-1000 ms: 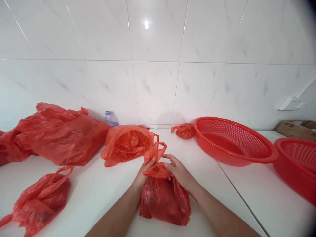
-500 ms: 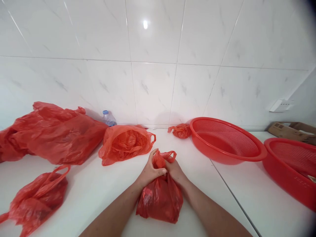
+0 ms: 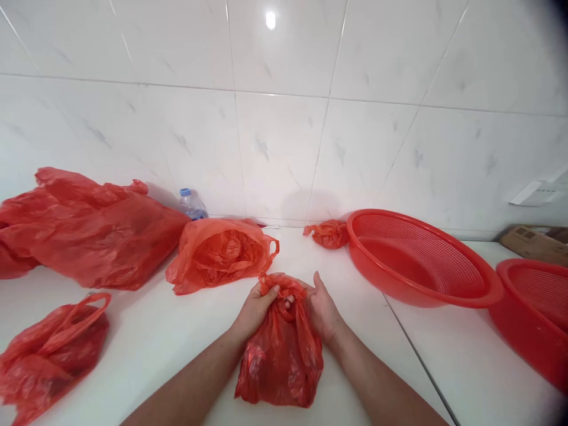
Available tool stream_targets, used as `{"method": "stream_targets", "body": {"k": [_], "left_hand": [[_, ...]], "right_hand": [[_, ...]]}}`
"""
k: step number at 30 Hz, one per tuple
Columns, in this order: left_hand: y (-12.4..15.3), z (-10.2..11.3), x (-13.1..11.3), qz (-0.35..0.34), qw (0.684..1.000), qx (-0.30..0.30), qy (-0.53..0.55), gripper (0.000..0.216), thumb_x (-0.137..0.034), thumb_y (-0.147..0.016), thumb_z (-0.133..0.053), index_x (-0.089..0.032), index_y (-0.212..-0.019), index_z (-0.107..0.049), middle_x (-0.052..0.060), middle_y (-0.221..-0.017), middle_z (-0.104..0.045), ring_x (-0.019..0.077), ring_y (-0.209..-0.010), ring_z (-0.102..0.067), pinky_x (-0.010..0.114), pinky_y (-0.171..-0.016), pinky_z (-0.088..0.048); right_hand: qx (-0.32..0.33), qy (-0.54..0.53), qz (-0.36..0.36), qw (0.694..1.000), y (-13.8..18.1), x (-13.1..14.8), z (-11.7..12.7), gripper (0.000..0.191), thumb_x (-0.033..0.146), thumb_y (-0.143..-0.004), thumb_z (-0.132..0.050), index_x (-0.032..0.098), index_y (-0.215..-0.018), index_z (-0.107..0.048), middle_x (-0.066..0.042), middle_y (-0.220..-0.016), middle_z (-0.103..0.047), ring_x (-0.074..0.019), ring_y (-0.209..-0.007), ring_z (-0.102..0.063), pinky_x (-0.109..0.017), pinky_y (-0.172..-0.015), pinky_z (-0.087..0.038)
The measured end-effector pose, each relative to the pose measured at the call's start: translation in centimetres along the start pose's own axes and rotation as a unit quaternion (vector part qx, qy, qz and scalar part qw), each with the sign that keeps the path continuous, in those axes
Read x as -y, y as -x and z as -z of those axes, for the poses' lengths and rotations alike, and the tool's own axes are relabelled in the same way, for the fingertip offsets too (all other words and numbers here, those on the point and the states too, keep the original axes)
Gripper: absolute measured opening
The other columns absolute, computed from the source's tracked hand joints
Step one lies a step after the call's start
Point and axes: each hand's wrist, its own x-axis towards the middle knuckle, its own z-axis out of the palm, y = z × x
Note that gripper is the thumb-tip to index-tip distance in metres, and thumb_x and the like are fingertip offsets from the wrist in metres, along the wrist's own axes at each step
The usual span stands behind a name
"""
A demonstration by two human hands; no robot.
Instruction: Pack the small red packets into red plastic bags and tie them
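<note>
A filled red plastic bag (image 3: 281, 361) rests upright on the white table between my forearms. At its gathered top, my left hand (image 3: 256, 305) pinches the plastic, thumb in front. My right hand (image 3: 323, 307) holds the bag's right upper side; its thumb points up, away from the plastic, and its fingers pass behind and into the folds. A fingertip shows in the gap at the neck. What the bag contains cannot be made out through the plastic.
An open red bag (image 3: 222, 254) lies behind my left hand. Further left are a large red bag (image 3: 102, 236), a smaller tied-handle bag (image 3: 57, 349) and a bottle (image 3: 191, 204). Rightward stand a small knotted bag (image 3: 331, 234), two red baskets (image 3: 421, 293) and a cardboard box (image 3: 535, 242).
My hands have spread slightly apart at the bag's top, and my right thumb has lifted off. The neck looks looser and wider. The view has shifted a little.
</note>
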Motion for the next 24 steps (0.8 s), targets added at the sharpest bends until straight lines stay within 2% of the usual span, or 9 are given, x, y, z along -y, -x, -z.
{"method": "stream_targets", "body": {"k": [2, 4, 6, 8, 10, 13, 17, 19, 24], "left_hand": [[0.1, 0.2, -0.1, 0.005, 1.0, -0.025, 0.006, 0.04, -0.032, -0.076, -0.069, -0.017, -0.111, -0.057, 0.005, -0.084, -0.071, 0.0164, -0.071, -0.066, 0.031, -0.075, -0.049], [0.4, 0.2, -0.3, 0.004, 0.999, -0.046, 0.002, 0.041, -0.029, -0.074, -0.071, -0.018, -0.111, -0.058, 0.006, -0.093, -0.071, 0.0176, -0.079, -0.066, 0.032, -0.08, -0.049], [0.7, 0.2, -0.5, 0.005, 0.998, -0.06, 0.015, 0.037, -0.028, -0.073, -0.071, -0.018, -0.107, -0.059, 0.006, -0.097, -0.07, 0.0192, -0.086, -0.066, 0.032, -0.083, -0.048], [1.0, 0.3, -0.7, 0.012, 0.997, -0.052, 0.047, 0.032, -0.028, -0.075, -0.069, -0.018, -0.104, -0.06, 0.006, -0.097, -0.069, 0.0209, -0.089, -0.066, 0.034, -0.084, -0.048], [1.3, 0.3, -0.6, 0.013, 0.998, -0.027, 0.063, 0.028, -0.03, -0.076, -0.067, -0.018, -0.1, -0.06, 0.006, -0.094, -0.069, 0.0221, -0.088, -0.066, 0.036, -0.083, -0.048], [1.4, 0.4, -0.4, -0.017, 1.0, 0.02, 0.009, 0.031, -0.031, -0.072, -0.072, -0.016, -0.096, -0.06, 0.007, -0.091, -0.069, 0.0227, -0.087, -0.065, 0.036, -0.081, -0.048], [1.4, 0.6, 0.0, -0.036, 0.996, 0.029, -0.076, 0.036, -0.024, -0.065, -0.078, -0.016, -0.094, -0.057, 0.004, -0.087, -0.067, 0.0192, -0.082, -0.063, 0.032, -0.077, -0.047], [1.4, 0.7, 0.0, -0.032, 0.994, 0.021, -0.099, 0.031, -0.023, -0.068, -0.075, -0.016, -0.09, -0.056, 0.003, -0.085, -0.066, 0.0178, -0.08, -0.063, 0.031, -0.075, -0.047], [1.2, 0.6, 0.1, -0.038, 0.991, -0.015, -0.131, 0.023, -0.021, -0.068, -0.072, -0.016, -0.079, -0.052, 0.001, -0.076, -0.065, 0.0156, -0.072, -0.061, 0.029, -0.07, -0.047]], "right_hand": [[0.004, 0.023, -0.001, 1.0, 0.0, -0.1, 0.2, 0.045, 0.053, -0.084, -0.051, 0.016, -0.105, -0.064, -0.001, -0.069, -0.064, -0.0134, -0.064, -0.058, -0.028, -0.071, -0.046], [0.01, 0.072, 0.015, 0.997, 0.3, -0.2, 0.3, 0.034, 0.035, -0.08, -0.063, 0.018, -0.109, -0.063, -0.002, -0.083, -0.068, -0.0141, -0.075, -0.062, -0.029, -0.079, -0.046], [0.014, 0.127, 0.033, 0.991, 0.6, -0.1, 0.2, 0.038, 0.025, -0.074, -0.069, 0.021, -0.111, -0.061, -0.003, -0.103, -0.067, -0.0167, -0.091, -0.062, -0.032, -0.088, -0.044], [0.002, 0.193, 0.046, 0.98, 1.0, -0.1, -0.1, 0.043, 0.024, -0.072, -0.071, 0.024, -0.114, -0.059, -0.002, -0.109, -0.064, -0.0187, -0.096, -0.061, -0.034, -0.088, -0.045], [-0.039, 0.271, 0.06, 0.96, 1.2, -0.3, -0.5, 0.047, 0.024, -0.071, -0.071, 0.026, -0.115, -0.055, -0.001, -0.101, -0.065, -0.018, -0.086, -0.063, -0.033, -0.079, -0.048], [-0.119, 0.364, 0.087, 0.92, 1.3, -1.2, -1.3, 0.042, 0.026, -0.072, -0.068, 0.026, -0.112, -0.053, 0.002, -0.086, -0.065, -0.0164, -0.072, -0.061, -0.029, -0.066, -0.048], [-0.177, 0.43, 0.104, 0.879, 1.4, -2.2, -1.8, 0.034, 0.02, -0.071, -0.063, 0.025, -0.103, -0.054, 0.004, -0.077, -0.062, -0.0151, -0.067, -0.058, -0.027, -0.062, -0.046], [-0.158, 0.436, 0.099, 0.88, 1.7, -1.8, -1.7, 0.034, 0.017, -0.072, -0.06, 0.025, -0.104, -0.053, 0.004, -0.08, -0.061, -0.0141, -0.067, -0.057, -0.027, -0.063, -0.046], [0.01, 0.38, 0.029, 0.924, 2.8, 0.4, -0.6, 0.059, 0.019, -0.071, -0.065, 0.026, -0.125, -0.043, 0.0, -0.101, -0.06, -0.0166, -0.089, -0.059, -0.032, -0.082, -0.046]]}}
